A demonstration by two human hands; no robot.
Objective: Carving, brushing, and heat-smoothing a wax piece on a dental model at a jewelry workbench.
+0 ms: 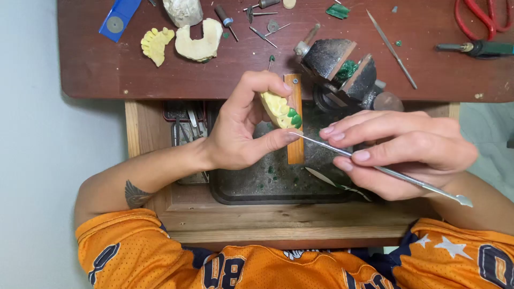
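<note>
Dental model [282, 111], pinched in left hand [238, 134] fingers against the wooden peg [294, 120] for support, meets the carving tool [375, 167] from 4 o'clock, right hand [399, 152] fingers clamped pen-style.

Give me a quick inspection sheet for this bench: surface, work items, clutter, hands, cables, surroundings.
Surface: dark red-brown bench top, scuffed; open wooden drawer below holds a dark tray with green flecks.
Work items: yellow dental model with green wax teeth; thin metal carving tool, tip at the wax.
Clutter: two more casts, burs, small vise, red scissors, blue card.
Hands: left hand in a pinch grip on the model; right hand holds the tool like a pen.
Cables: nothing seen.
Surroundings: pale floor, orange jersey.
</note>
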